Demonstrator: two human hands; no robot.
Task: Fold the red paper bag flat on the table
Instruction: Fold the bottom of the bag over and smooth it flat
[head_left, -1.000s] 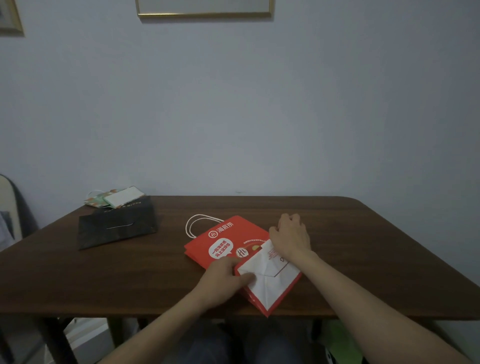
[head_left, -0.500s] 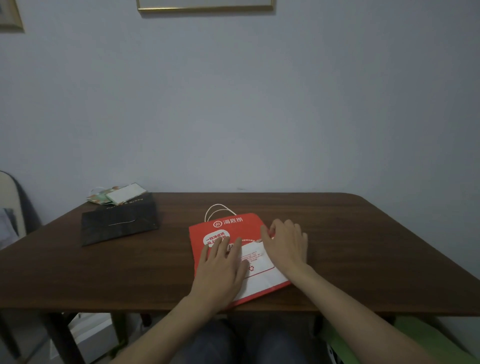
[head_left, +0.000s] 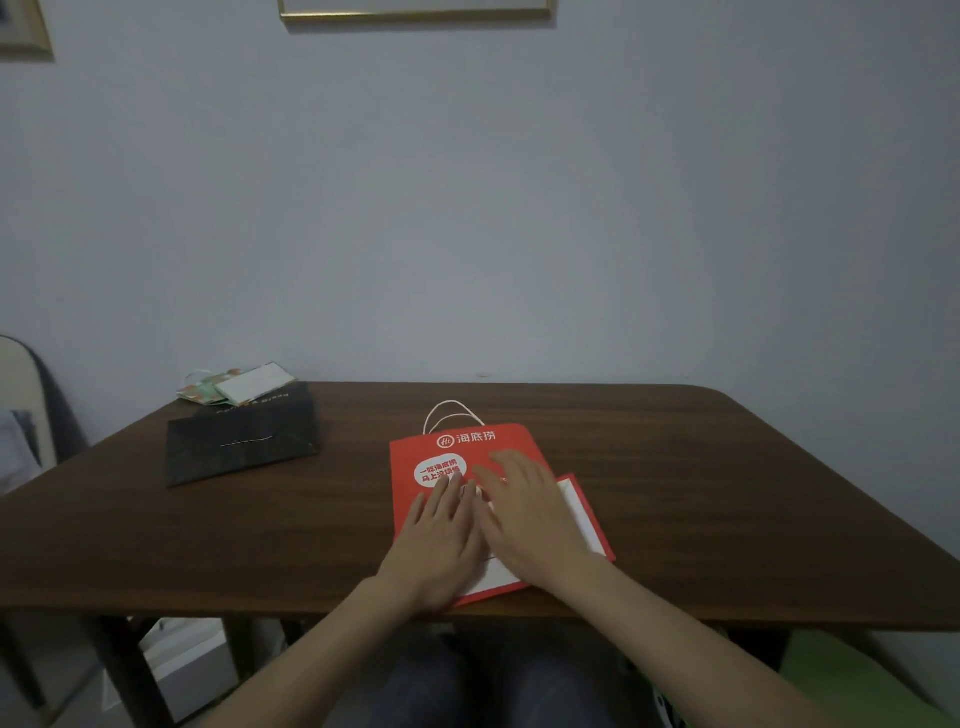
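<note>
The red paper bag (head_left: 415, 457) lies flat near the front edge of the dark wooden table (head_left: 675, 493), its white cord handles pointing toward the wall and its white-lined bottom flap folded over at the near right. My left hand (head_left: 441, 540) rests palm down on the bag's near left part, fingers spread. My right hand (head_left: 530, 514) lies palm down beside it, over the middle of the bag and the folded flap. Both hands press flat and grip nothing. They hide much of the bag's lower half.
A flat black paper bag (head_left: 241, 441) lies at the table's far left, with a small green-and-white bag (head_left: 244, 384) behind it. A chair back (head_left: 26, 395) stands at the left. The wall runs right behind the table.
The bag has turned square to the table edge and lies flatter. My right hand moved left from the bag's right edge onto its middle; my left hand slid slightly forward.
</note>
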